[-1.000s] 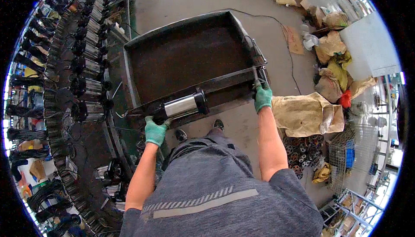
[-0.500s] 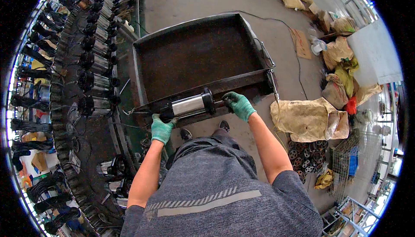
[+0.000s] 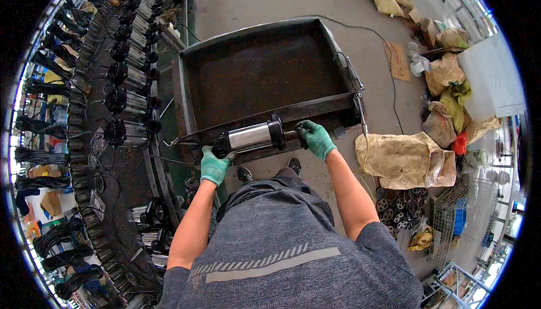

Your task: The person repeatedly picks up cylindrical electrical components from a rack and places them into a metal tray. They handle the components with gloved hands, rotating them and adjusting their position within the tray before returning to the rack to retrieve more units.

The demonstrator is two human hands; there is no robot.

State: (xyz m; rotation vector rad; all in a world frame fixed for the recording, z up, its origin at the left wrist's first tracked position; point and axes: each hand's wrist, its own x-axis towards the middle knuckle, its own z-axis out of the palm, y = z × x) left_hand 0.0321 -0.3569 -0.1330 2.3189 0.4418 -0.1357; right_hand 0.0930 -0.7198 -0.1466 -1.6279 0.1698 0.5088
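A cylindrical motor (image 3: 249, 136) lies sideways in front of me, along the near side of a large dark metal tray. Its body is shiny silver, with black end pieces and a wide black flange at its right end. My left hand (image 3: 215, 168), in a green glove with dark fingertips, grips the black left end from the near side. From the right flange a short shaft (image 3: 291, 135) sticks out. My right hand (image 3: 316, 139), gloved alike, has its fingers closed around the shaft's outer end; the exact finger contact is partly hidden.
The tray (image 3: 259, 67) has raised rims and a dark floor. To the left, a long rack (image 3: 127, 103) carries rows of similar motors. A flattened tan sack (image 3: 403, 159) and a pile of dark round parts (image 3: 397, 207) lie at right, near a wire cage (image 3: 451, 202).
The whole view has shifted slightly, putting the scene a little further right. Both hands keep their places on the motor and its shaft.
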